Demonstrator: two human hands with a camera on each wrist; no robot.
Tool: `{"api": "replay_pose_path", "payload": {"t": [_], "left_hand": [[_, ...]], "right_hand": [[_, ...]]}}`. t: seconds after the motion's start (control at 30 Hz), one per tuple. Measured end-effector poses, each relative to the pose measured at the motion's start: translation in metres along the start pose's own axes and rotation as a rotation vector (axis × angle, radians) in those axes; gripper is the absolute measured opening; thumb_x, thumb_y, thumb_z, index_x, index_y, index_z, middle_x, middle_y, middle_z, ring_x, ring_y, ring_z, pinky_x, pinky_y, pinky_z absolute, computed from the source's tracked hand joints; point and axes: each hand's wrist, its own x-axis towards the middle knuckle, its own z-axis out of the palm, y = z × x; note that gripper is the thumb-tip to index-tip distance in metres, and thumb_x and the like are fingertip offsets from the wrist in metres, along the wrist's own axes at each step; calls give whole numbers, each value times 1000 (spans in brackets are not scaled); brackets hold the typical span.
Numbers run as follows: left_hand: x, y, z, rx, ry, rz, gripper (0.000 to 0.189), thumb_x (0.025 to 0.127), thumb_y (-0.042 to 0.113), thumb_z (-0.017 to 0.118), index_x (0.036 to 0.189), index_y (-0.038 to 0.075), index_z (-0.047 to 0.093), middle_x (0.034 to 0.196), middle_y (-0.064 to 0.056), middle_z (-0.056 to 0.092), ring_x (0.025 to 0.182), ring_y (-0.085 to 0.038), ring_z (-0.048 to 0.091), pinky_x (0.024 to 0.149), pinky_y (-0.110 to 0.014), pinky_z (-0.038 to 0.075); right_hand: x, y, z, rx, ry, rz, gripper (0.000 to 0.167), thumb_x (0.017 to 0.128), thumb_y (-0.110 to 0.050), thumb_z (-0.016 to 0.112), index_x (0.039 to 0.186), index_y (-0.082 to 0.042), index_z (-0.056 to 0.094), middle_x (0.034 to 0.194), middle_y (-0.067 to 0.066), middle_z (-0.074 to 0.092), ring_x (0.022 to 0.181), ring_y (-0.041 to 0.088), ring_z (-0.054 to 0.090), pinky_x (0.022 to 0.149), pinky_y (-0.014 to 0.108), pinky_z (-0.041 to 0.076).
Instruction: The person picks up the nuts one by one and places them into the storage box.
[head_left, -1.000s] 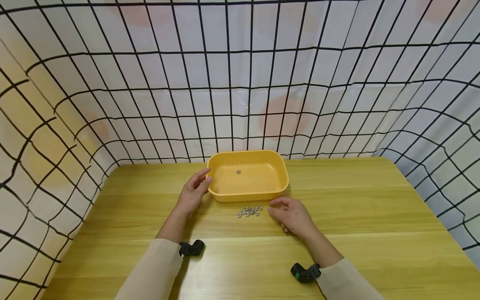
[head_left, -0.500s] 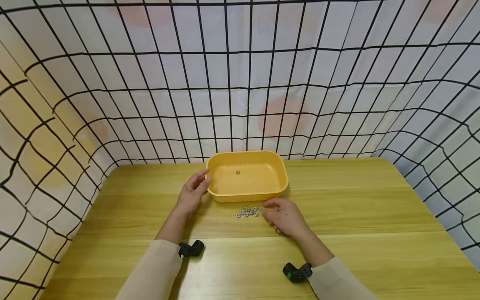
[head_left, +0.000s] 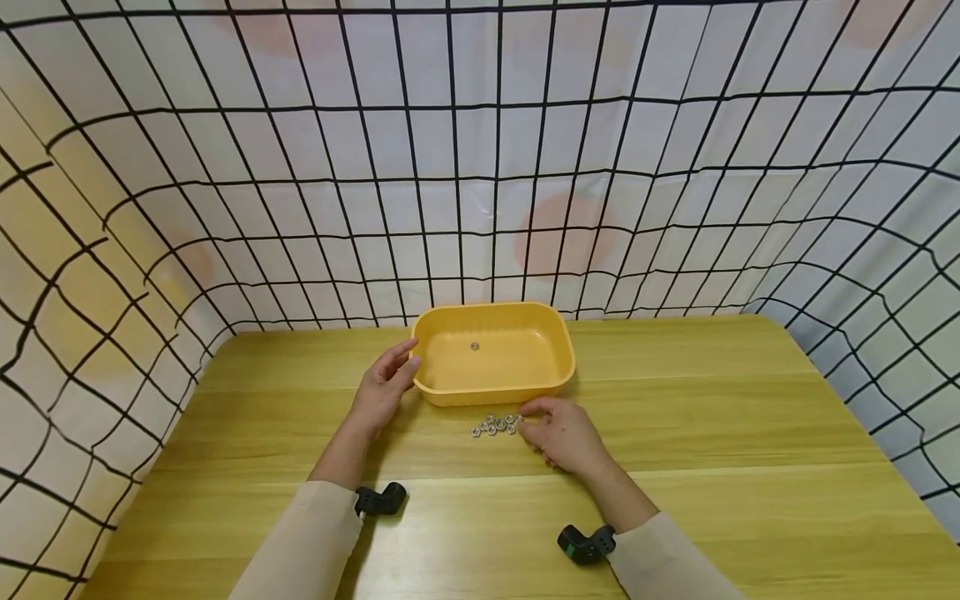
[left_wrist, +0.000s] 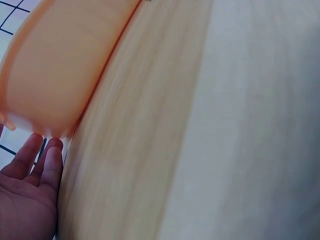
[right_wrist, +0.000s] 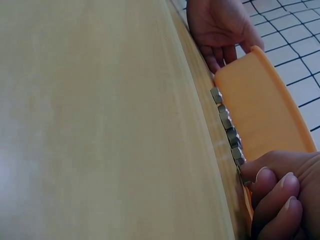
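Note:
A yellow plastic tray (head_left: pixel 495 397) stands at the back of the table, with one metal nut (head_left: pixel 475 346) on its floor. My left hand (head_left: pixel 381 390) is at the tray's left end, thumb by the rim; in the left wrist view its nearly straight fingers (left_wrist: pixel 31 152) touch the tray's outer wall. Several silver hex nuts (head_left: pixel 500 425) lie in a small cluster before the tray. My right hand (head_left: pixel 564 433) has its thumb and index finger apart, right at the rightmost nut (head_left: pixel 519 418). Its other fingers (right_wrist: pixel 272 210) are curled under.
The wooden table (head_left: pixel 712 433) carries the tray near its back edge. White sheeting behind a black wire grid (head_left: pixel 480 175) walls in the back and both sides. A small black camera is strapped to each wrist.
My right hand has moved left until its thumb and index finger reach the rightmost nut. The left hand stays at the tray, and the nuts lie as before.

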Motion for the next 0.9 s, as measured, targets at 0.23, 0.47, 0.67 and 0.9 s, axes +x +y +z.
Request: {"api": "replay_pose_path", "payload": {"t": [0.23,0.47,0.67,0.9], "left_hand": [[0,0,1,-16,-2,6,46,105,30,59,149,20,52,151,-17,52,134,-31,55,114,-44,48],[0,0,1,-9,-6,12,46,105,29,59,150,20,51,151,-17,52,135,-31,55,114,-44,48],[-1,1,2,-2,0,2,47,105,31,59,150,20,52,150,-16,53,134,-30,55,113,-42,48],[-1,1,1,-13,3,1,47,105,31,59,150,20,51,151,-17,50,135,-30,54,115,-46,47]], "right_hand": [[1,-1,2,-33,12,-26,15,91,-16,76,105,-11,74,56,1,58,39,12,49,38,25,43],[0,-2,2,-48,19,-10,10,91,-17,77,100,-14,73,57,0,57,40,12,49,38,23,40],[-2,-2,2,-42,21,-12,11,90,-19,78,98,-15,73,60,0,58,43,13,50,40,23,39],[-6,-2,1,-21,20,-25,10,90,-20,79,97,-15,73,62,1,59,45,14,51,41,24,39]]}}
